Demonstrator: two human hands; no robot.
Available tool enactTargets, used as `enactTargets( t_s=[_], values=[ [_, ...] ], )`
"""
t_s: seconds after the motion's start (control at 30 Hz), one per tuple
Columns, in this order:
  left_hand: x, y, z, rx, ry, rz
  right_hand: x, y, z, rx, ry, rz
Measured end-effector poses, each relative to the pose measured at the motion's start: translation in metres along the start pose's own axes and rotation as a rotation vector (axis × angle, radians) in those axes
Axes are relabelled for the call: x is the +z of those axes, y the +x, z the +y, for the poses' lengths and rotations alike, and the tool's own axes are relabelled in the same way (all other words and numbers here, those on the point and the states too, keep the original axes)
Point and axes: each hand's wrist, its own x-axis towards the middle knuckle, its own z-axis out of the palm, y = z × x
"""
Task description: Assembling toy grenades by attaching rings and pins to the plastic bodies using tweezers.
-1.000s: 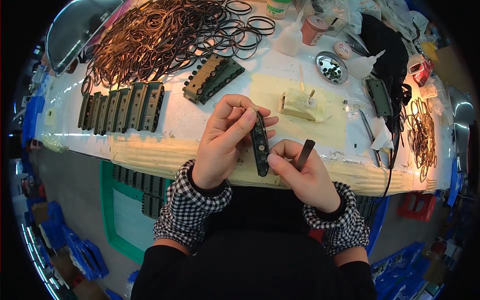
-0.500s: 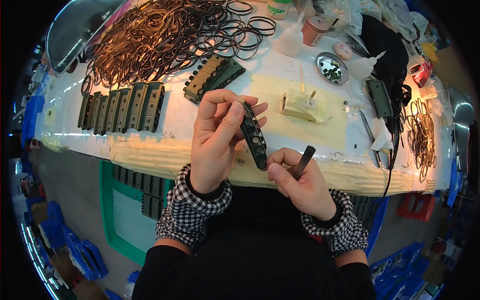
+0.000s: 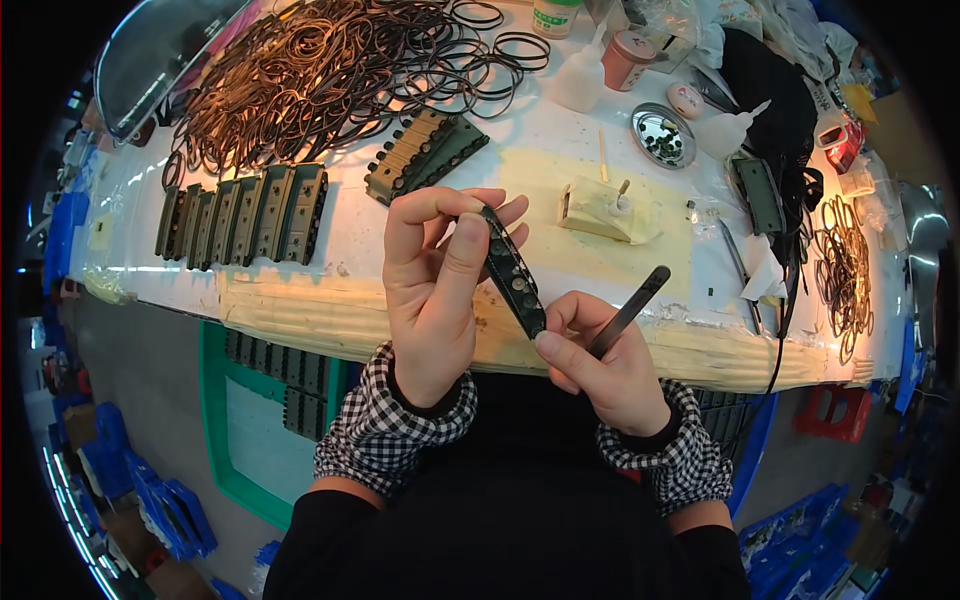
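Observation:
My left hand (image 3: 437, 300) pinches the far end of a dark green toy tank hull (image 3: 515, 285), its row of small wheels showing with a dark track band along the edge. At the hull's near end, the thumb and fingertips of my right hand (image 3: 610, 365) touch it. Dark tweezers (image 3: 635, 305) are tucked in that same hand and point up to the right. What the right fingertips pinch is hidden. Beyond my left hand lie two similar hulls (image 3: 425, 155), one brown and one green, wheels along their sides.
A row of several hulls (image 3: 245, 215) stands at left below a heap of black rubber track loops (image 3: 290, 85). A taped block (image 3: 605, 210) sits centre right. Behind it are a metal dish (image 3: 663, 135) of small green parts, a squeeze bottle (image 3: 580, 78) and another pair of tweezers (image 3: 740, 260).
The hull has shifted slightly down and right at its near end. The tweezers in my right hand have swung further out to the upper right.

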Motion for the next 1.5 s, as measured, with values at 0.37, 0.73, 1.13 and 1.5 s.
enactTargets(
  t_s=[0.37,0.73,1.13,1.5],
  values=[
    [0.0,0.001,0.004,-0.173,-0.153,0.092,0.005,-0.003,0.006,-0.092,-0.119,0.071],
    [0.0,0.0,0.007,-0.253,-0.182,0.131,0.007,-0.002,0.003,-0.173,-0.277,0.122],
    [-0.001,0.001,0.005,-0.262,-0.077,0.075,0.005,-0.001,0.002,-0.358,-0.59,0.133],
    [-0.003,-0.001,0.007,-0.296,-0.016,-0.11,-0.004,-0.002,-0.004,-0.443,-0.519,0.216]
  ],
)
